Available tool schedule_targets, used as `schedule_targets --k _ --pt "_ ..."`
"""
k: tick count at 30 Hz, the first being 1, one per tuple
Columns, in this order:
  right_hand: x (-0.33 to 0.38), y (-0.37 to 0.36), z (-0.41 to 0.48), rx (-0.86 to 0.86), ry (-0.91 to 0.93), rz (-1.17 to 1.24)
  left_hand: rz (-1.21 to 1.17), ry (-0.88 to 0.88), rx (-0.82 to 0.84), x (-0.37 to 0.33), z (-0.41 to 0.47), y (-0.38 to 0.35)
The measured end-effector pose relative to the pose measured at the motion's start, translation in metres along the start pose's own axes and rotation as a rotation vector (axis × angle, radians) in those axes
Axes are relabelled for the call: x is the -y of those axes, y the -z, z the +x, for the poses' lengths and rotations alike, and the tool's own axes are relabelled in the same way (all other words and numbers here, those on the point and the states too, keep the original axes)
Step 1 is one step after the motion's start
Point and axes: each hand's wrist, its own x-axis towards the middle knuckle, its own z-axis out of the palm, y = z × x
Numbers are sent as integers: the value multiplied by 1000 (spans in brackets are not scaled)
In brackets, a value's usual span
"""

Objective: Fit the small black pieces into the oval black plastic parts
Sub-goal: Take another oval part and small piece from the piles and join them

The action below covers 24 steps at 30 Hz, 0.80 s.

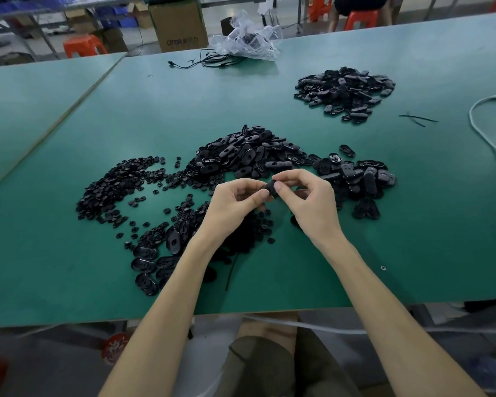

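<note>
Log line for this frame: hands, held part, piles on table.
left hand: pinches oval part | right hand: pinches same oval part | small pieces: pile left of hands | oval parts: pile behind hands

Only the brown cardboard box (178, 21) on the floor beyond the green table (69, 181) carries print. Dark letters low on its front read "OTOR", and the characters after them are too blurred to read.

Dim, soft light; warped, blurred edges
</note>
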Motion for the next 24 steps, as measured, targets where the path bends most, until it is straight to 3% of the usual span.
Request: schedule_targets --k 17,24 --pt "0 1 0 14 13 24 56 69 -19 0 3 -4" --pt "-5 1 3 -38 7 46 177 63 65 -8 19 1"
